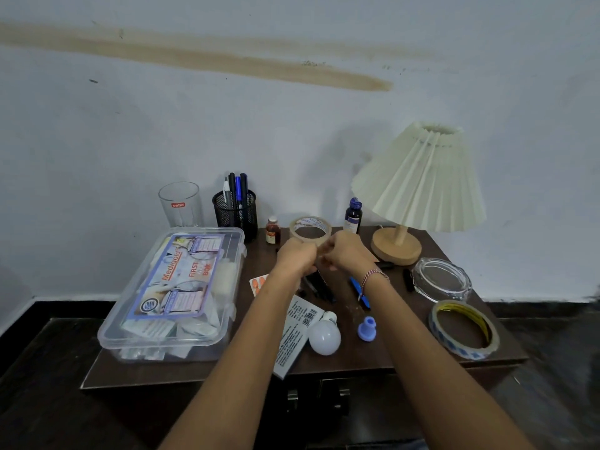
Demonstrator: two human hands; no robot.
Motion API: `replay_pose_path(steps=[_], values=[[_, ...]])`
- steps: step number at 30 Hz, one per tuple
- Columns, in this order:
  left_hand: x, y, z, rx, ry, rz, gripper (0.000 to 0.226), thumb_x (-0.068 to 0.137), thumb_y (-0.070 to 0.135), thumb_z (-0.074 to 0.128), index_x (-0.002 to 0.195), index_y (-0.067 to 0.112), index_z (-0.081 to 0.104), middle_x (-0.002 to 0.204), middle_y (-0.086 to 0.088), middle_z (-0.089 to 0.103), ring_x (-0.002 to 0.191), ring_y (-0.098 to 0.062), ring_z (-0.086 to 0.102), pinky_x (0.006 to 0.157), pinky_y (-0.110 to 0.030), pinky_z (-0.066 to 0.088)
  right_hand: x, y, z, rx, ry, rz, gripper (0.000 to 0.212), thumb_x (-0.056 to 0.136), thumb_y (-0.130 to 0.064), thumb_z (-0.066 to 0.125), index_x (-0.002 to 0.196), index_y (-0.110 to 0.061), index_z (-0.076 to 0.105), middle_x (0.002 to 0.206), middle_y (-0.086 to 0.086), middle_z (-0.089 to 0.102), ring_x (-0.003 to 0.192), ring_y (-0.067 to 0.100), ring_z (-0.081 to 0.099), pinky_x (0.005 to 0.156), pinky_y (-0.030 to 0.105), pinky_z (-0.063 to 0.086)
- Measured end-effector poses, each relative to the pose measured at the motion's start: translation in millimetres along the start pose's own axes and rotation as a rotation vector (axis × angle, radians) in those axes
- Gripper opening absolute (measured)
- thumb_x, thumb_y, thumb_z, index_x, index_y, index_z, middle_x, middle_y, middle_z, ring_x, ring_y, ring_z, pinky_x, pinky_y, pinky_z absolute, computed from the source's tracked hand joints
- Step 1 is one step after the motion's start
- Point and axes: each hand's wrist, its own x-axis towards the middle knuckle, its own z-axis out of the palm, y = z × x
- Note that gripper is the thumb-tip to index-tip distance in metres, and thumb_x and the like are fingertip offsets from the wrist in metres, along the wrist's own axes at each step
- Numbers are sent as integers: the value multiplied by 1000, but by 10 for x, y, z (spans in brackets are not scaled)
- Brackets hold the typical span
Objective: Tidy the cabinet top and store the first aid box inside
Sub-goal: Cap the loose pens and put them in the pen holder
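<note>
The clear first aid box (172,293) lies lid shut on the left of the dark cabinet top (347,360). My left hand (297,254) and my right hand (345,251) meet, fingers curled, over the middle of the top, just in front of a brown tape roll (310,226). A few black pens (319,285) fan out from under my left hand, which seems to grip them. What my right hand pinches is hidden. A blue pen (359,292) lies under my right wrist.
At the back stand a glass (179,203), mesh pen holder (235,212), small brown bottle (272,230), dark bottle (353,216) and lamp (418,180). A glass ashtray (441,280), big tape roll (462,332), bulb (324,336), blue cap (367,329), white carton (292,339), tablet strip (258,284) lie nearer.
</note>
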Motion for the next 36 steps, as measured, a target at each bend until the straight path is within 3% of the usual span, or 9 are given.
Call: replay_pose_path(steps=[6, 10, 13, 18, 23, 26, 29, 33, 36], values=[[1, 0, 97, 88, 47, 33, 22, 86, 8, 44, 100, 0, 61, 93, -19, 62, 85, -29, 64, 86, -38, 56, 72, 81, 77, -53, -50, -2, 15, 80, -2, 64, 92, 2, 72, 94, 20, 71, 93, 29, 68, 87, 40, 55], [-10, 7, 109, 187, 82, 43, 24, 84, 6, 43, 99, 1, 61, 98, -20, 67, 90, -33, 68, 80, -37, 55, 110, 118, 95, -55, -54, 2, 16, 80, 0, 65, 94, 0, 72, 91, 16, 71, 87, 23, 68, 82, 35, 57], [14, 7, 112, 196, 76, 39, 23, 84, 3, 43, 97, -2, 61, 91, -20, 67, 88, -35, 69, 82, -40, 57, 118, 144, 94, -69, -64, 10, 16, 81, -6, 66, 95, -6, 73, 87, 9, 70, 78, 14, 62, 69, 22, 52], [37, 2, 99, 162, 79, 35, 19, 87, 1, 43, 97, 1, 59, 94, -21, 66, 80, -32, 68, 81, -41, 58, 152, 171, 97, 24, -69, 63, 19, 79, -9, 71, 97, -9, 75, 100, 8, 72, 93, 18, 67, 91, 33, 53], [52, -14, 50, 77, 116, 55, 14, 86, -2, 52, 79, 9, 56, 89, -17, 66, 74, -29, 69, 81, -42, 58, 140, 188, 35, 300, -86, 156, 27, 76, -4, 74, 103, -7, 72, 99, 10, 71, 89, 17, 66, 89, 32, 55], [64, -25, 14, -96, 111, 84, 24, 80, -10, 59, 88, 11, 53, 101, -15, 61, 79, -29, 70, 78, -39, 59, 62, 166, -55, 566, -98, 150, 32, 79, 3, 69, 110, 4, 65, 90, 12, 67, 77, 15, 62, 75, 21, 54], [-6, -1, -17, -221, 120, 151, 22, 79, -10, 64, 98, 1, 60, 89, -10, 63, 83, -25, 69, 82, -35, 57, -39, 91, -178, 788, -112, 119, 31, 80, 6, 66, 111, 6, 62, 78, 6, 64, 71, 10, 62, 65, 13, 54], [-167, -6, -72, -220, 111, 287, 20, 75, -2, 74, 92, 7, 72, 81, -7, 70, 87, -23, 70, 87, -32, 54, -209, 2, -289, 905, -125, 49, 22, 82, 7, 63, 103, 2, 63, 66, -2, 69, 63, 5, 66, 64, 12, 55], [-248, -19, -97, -262, 78, 317, 23, 71, -1, 77, 92, 5, 72, 79, -8, 70, 82, -23, 69, 81, -29, 55, -282, -2, -314, 943, -151, 8, 18, 83, 7, 61, 99, -3, 63, 78, 2, 67, 74, 10, 65, 69, 15, 55]])
